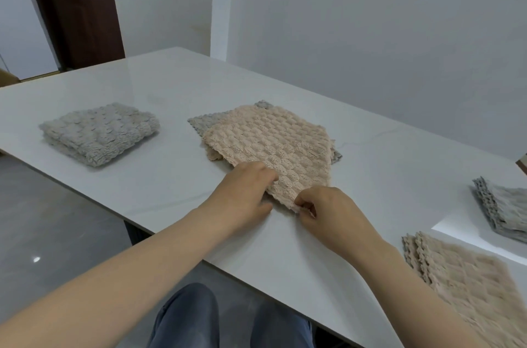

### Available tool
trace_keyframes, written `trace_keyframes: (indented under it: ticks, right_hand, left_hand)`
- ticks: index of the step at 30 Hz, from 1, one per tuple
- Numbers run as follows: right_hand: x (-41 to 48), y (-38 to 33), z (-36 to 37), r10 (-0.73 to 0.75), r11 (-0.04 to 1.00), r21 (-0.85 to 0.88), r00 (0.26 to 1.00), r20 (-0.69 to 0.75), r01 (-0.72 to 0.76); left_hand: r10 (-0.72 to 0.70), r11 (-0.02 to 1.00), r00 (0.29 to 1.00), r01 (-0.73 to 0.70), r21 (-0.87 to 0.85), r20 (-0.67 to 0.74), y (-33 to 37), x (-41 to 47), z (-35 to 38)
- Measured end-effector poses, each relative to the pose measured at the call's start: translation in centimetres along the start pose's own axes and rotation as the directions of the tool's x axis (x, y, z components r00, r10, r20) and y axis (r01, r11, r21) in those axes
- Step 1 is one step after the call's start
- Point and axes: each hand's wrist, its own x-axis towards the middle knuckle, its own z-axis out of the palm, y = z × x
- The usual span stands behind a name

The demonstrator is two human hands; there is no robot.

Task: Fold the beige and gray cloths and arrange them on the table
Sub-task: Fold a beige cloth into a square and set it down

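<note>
Both hands grip the near corner of a textured beige cloth on the white table: left hand flat, right hand pinching.

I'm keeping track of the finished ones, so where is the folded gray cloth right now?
In the head view, the folded gray cloth lies on the table's far left, alone, left of the beige cloth that both hands are working.

Beige cloth centre frame: fluffy, bumpy pile, matt. Folded gray cloth left: same nubby plush. Surface: glossy white, marble-look, smooth. Door frame upper left: dark wood.
</note>
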Motion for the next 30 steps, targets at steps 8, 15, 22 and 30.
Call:
trace_keyframes:
  ticks: [8,15,22,30]
  right_hand:
    - [-0.4,0.7,-2.0,-0.009,1.0,0.018,0.996,-0.086,0.01]
    - [0.1,1.2,-5.6,0.0,1.0,0.018,0.976,-0.217,0.004]
    - [1.5,0.6,-10.7,-0.02,1.0,-0.02,0.921,-0.389,0.014]
    - [1.6,0.0,-17.3,-0.066,0.998,-0.016,0.838,-0.542,0.069]
  left_hand:
    - [0.048,0.999,0.995,-0.047,0.013,-0.083,0.1,1.7,0.1]
    - [-0.011,1.0,0.99,0.014,0.023,-0.138,-0.2,2.4,-3.0]
    - [-0.035,0.998,0.956,0.046,0.031,-0.29,0.2,3.2,-7.4]
    - [0.056,0.998,0.867,-0.063,0.003,-0.495,3.1,3.4,-13.4]
